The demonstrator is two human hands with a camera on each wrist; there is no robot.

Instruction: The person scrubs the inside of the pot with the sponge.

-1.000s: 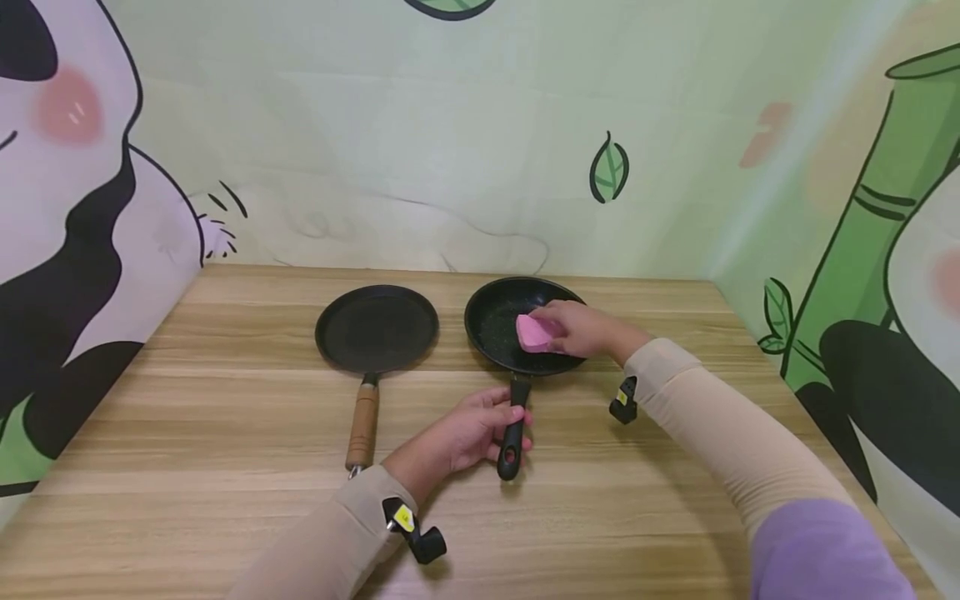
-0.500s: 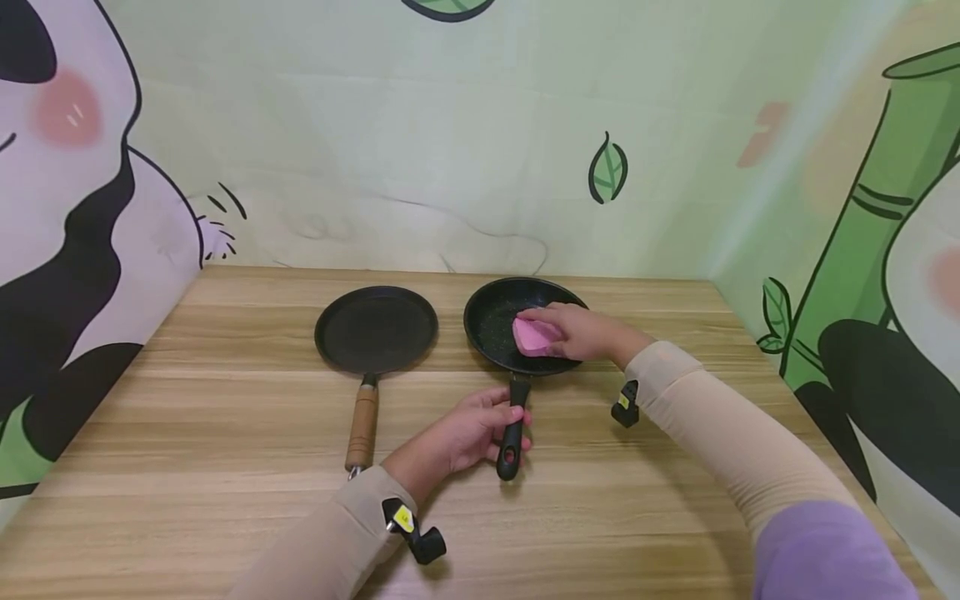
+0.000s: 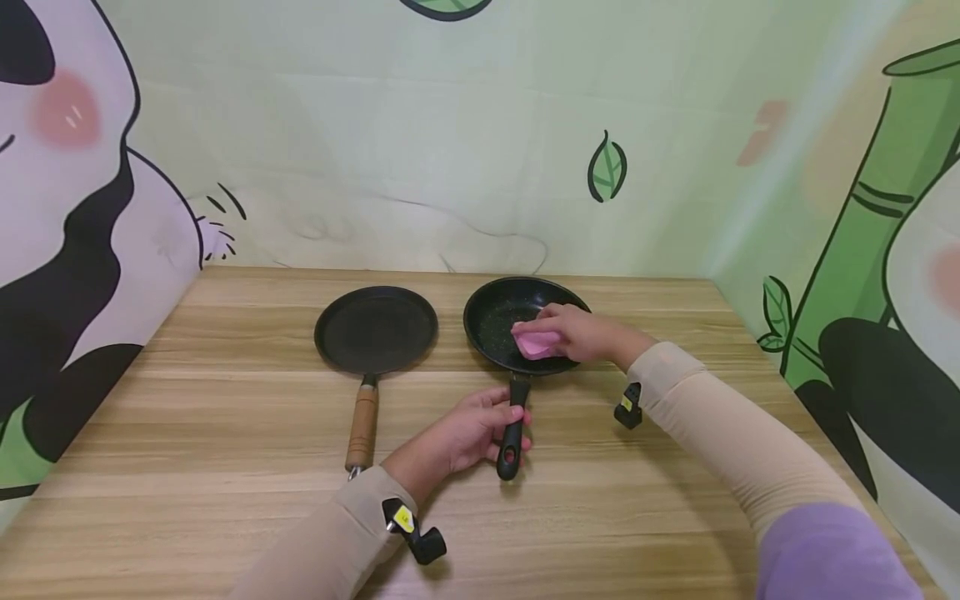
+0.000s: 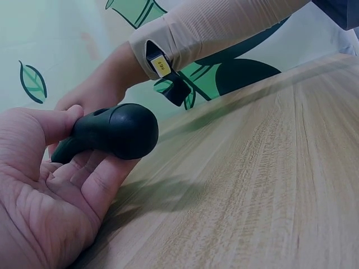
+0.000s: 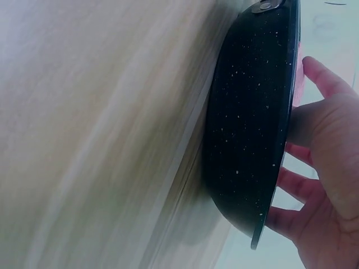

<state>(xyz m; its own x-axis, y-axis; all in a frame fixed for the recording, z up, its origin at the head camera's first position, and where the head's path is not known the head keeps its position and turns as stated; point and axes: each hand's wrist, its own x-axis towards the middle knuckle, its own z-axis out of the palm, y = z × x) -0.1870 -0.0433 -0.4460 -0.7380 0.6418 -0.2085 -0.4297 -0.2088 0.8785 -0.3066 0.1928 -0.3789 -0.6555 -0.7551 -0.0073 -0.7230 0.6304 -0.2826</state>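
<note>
A black speckled frying pan (image 3: 491,321) rests on the table right of centre in the head view, its handle toward me. My left hand (image 3: 480,427) grips the black handle (image 3: 513,433), thumb on top and fingers beneath, as the left wrist view shows of the handle's end (image 4: 132,131). Inside the pan, my right hand (image 3: 581,332) holds a pink sponge (image 3: 536,344) against the near right part of the inner surface. From the side, in the right wrist view, the pan's outer wall (image 5: 247,112) hides most of the sponge and some fingertips of the right hand (image 5: 331,168).
Left of the frying pan lies a flat black griddle pan (image 3: 377,329) with a wooden handle (image 3: 363,425). Both stand on a wood-grain table (image 3: 225,500). A wall covering (image 3: 337,167) with pandas and bamboo rises directly behind the table and along both sides.
The right hand has slid the sponge slightly toward me and to the left inside the pan, its fingers now flatter over it. The left hand and both pans have stayed put.
</note>
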